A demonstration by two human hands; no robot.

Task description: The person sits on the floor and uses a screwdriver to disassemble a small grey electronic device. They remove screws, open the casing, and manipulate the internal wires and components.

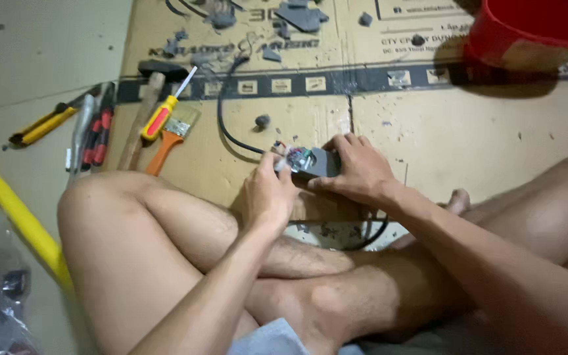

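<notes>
Both hands met mid-cardboard [396,125]: the right hand [356,167] clamped the small grey device [317,162] steady, while the left hand [269,190] pinched its exposed wiring [283,156], tools [159,118] lying near the left edge.

Warm, dim indoor light falls from above; the red bucket [527,29] throws a dark shadow onto the cardboard sheet [428,125] beside it. Everything looks soft, blurrier toward the frame's edges.
</notes>
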